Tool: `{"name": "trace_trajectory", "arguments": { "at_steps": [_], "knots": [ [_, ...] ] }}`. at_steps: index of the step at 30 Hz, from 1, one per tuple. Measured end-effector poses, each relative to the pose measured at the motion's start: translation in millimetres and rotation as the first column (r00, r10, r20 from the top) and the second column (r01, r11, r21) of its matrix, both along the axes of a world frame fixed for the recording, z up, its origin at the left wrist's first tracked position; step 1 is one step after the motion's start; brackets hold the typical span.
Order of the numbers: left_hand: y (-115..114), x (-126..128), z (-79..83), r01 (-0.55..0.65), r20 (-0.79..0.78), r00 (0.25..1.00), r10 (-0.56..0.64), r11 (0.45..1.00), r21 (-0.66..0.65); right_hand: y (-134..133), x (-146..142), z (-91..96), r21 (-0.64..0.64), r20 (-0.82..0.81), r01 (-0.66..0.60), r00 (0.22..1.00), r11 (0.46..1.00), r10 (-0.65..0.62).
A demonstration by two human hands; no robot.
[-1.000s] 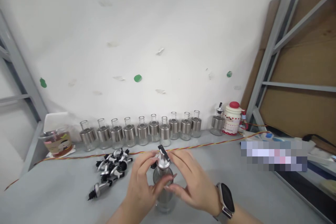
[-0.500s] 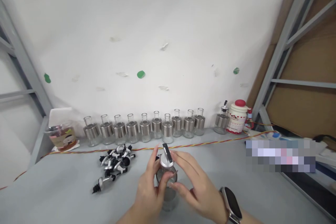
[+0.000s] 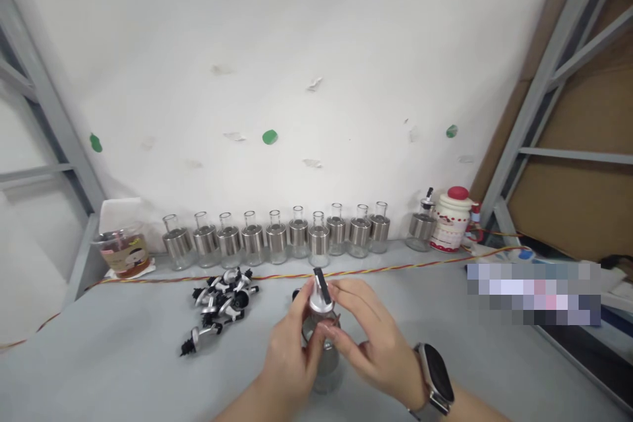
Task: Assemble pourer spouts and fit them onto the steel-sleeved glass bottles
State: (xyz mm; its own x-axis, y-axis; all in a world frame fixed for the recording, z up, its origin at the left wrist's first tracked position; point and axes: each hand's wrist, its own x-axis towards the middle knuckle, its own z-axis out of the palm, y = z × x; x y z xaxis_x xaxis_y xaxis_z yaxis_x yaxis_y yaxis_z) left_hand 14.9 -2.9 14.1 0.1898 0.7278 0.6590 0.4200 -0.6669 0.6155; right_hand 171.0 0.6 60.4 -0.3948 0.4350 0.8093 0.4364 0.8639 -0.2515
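Observation:
A glass oil bottle [image 3: 327,372] stands upright on the grey table, close in front of me. In its mouth sits a silver pour spout [image 3: 320,302] with a black flap tilted up to the left. My left hand [image 3: 291,351] is closed around the bottle's neck from the left, thumb at the front. From the right, my right hand [image 3: 378,346] curls around the same neck and the spout's base, its thumb tip meeting the left thumb. The fingers behind the neck are partly hidden. On the left lies a pile of loose pour spouts [image 3: 227,297], one [image 3: 198,339] a little nearer.
Several open glass bottles with steel sleeves [image 3: 252,237] line the wall. One bottle with a spout [image 3: 421,227] stands beside a white, red-topped jar [image 3: 450,221]. A twisted cable [image 3: 277,277] crosses the table. A cup of brown drink [image 3: 123,254] stands far left.
My two thumbs have come together at the front of the bottle's neck, and the hands have closed in around it. The whole view has shifted slightly.

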Motion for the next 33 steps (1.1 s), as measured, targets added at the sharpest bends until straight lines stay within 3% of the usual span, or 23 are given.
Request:
{"name": "trace_trajectory", "arguments": {
  "at_steps": [5,11,16,20,22,25,27,29,31,33],
  "knots": [
    [0,-1,6.5,-0.065,-0.080,0.994,0.075,0.991,0.117,-1,-2,3.0,0.008,-0.010,-0.007,1.000,1.000,0.007],
    [8,0,16.3,-0.073,-0.040,0.996,0.085,0.968,0.240,2,1,-2.1,-0.028,-0.024,-0.049,0.999,0.998,0.048],
    [8,-5,13.3,-0.049,0.041,0.998,0.047,0.998,0.048,8,9,-7.1,-0.128,0.069,-0.022,0.997,0.991,0.031],
    [0,-3,20.0,0.139,0.330,0.942,-0.062,0.967,-0.215,14,13,-9.5,-0.105,0.166,0.048,0.986,0.993,-0.030],
    [-1,0,25.2,0.185,0.446,0.895,-0.023,0.928,-0.323,17,14,-12.9,-0.066,0.156,0.087,0.985,0.994,-0.076],
    [2,3,29.8,0.078,0.486,0.862,0.143,0.910,-0.407,17,13,-20.1,-0.025,0.080,0.117,0.990,0.993,-0.115],
    [5,3,30.3,0.070,0.502,0.850,0.159,0.911,-0.406,15,12,-24.1,-0.023,0.021,0.106,0.994,0.994,-0.106],
    [7,1,30.5,0.203,0.529,0.848,0.042,0.895,-0.397,13,11,-26.3,-0.022,-0.020,0.076,0.997,0.997,-0.076],
    [8,-1,31.4,0.362,0.522,0.846,-0.108,0.835,-0.414,10,10,-26.7,0.002,-0.021,0.042,0.999,0.999,-0.041],
    [7,-2,32.5,0.410,0.477,0.860,-0.180,0.801,-0.437,8,9,-25.9,0.025,0.008,0.020,1.000,0.999,-0.020]
  ]
}}
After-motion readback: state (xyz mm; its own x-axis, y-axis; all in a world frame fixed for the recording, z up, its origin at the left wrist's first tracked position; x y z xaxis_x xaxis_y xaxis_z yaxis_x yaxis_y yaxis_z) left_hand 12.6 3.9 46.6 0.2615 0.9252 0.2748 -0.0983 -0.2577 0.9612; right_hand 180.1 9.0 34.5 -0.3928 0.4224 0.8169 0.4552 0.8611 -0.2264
